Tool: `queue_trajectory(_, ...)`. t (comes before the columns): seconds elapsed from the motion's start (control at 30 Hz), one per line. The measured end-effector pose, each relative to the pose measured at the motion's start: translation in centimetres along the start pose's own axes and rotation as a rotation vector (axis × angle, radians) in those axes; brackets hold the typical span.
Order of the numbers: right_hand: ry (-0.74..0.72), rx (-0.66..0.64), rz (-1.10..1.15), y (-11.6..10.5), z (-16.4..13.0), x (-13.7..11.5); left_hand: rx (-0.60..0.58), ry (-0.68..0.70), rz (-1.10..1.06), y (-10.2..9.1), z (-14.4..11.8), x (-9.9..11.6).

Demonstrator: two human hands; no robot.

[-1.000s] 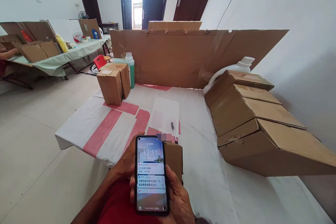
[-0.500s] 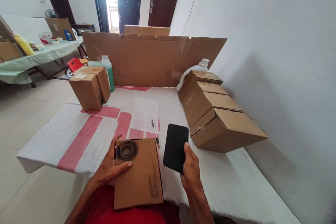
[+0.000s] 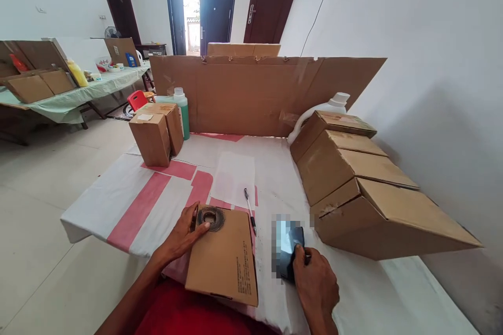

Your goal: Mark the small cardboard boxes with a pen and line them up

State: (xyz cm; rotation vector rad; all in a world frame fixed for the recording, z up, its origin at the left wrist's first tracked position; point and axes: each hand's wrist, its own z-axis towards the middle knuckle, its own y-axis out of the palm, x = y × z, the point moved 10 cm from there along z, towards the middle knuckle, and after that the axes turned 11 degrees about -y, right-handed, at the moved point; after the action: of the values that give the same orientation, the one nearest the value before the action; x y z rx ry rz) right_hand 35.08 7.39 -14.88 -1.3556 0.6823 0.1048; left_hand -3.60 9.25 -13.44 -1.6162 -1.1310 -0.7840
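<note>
right hand (image 3: 316,283) had lowered the phone (image 3: 290,251) onto the table (image 3: 353,282), still gripping it; left hand (image 3: 183,235) stayed flat, open, on the box (image 3: 226,261) by the pen (image 3: 250,209)

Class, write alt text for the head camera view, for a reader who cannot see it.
A person's left hand rests on a flat cardboard box at the table's near edge, while the right hand sets a dark phone on the cloth. A pen lies between them, with stacked cartons to the right.
</note>
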Motion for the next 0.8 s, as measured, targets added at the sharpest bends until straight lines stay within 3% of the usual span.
queue_trajectory(0.17,-0.173,0.086,-0.088,-0.8,-2.1,-1.5,0.122,0.032,0.058,-1.6,-3.3,-1.4)
queue_trajectory(0.23,-0.357,0.014,0.090,0.6,-4.7,-2.9,0.143,-0.009,0.048,-1.8,-5.6,-2.9)
queue_trajectory(0.33,-0.606,-0.240,0.456,3.6,-10.6,-5.6,0.033,-0.108,0.007,-0.5,-9.0,-4.7)
queue_trajectory(0.43,-0.627,-0.272,0.684,3.3,-14.4,-7.6,-0.031,-0.141,-0.037,-0.2,-11.8,-3.6)
queue_trajectory(0.53,-0.658,-0.246,0.806,0.8,-14.3,-10.9,0.074,-0.053,-0.088,-3.4,-12.5,0.6)
queue_trajectory(0.6,-0.687,-0.216,0.833,-0.8,-12.7,-13.4,0.144,0.043,-0.114,-5.8,-12.0,3.5)
queue_trajectory(0.67,-0.676,-0.212,0.811,-1.0,-10.9,-15.3,0.217,0.119,-0.131,-7.4,-10.7,5.0)
queue_trajectory(0.73,-0.634,-0.228,0.768,0.4,-9.5,-16.4,0.287,0.132,-0.155,-7.8,-9.0,4.6)
queue_trajectory(0.8,-0.601,-0.232,0.749,2.5,-9.0,-17.0,0.312,0.085,-0.203,-6.8,-7.3,2.6)
